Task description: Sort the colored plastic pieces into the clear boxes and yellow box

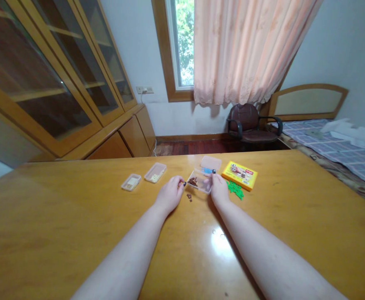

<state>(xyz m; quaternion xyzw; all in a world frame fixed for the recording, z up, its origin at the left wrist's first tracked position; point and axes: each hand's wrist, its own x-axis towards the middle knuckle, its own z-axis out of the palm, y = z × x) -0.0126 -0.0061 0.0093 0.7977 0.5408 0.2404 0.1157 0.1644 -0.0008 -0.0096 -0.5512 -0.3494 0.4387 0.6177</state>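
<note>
Wooden table (pixel 85 225), yellow box (pixel 240 175), brown pieces (pixel 189 196) atop

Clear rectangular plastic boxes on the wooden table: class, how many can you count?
3: the first box, farthest left; the second box, right of it; the open third box, between the left hand and right hand. The hands may hide others.
</note>
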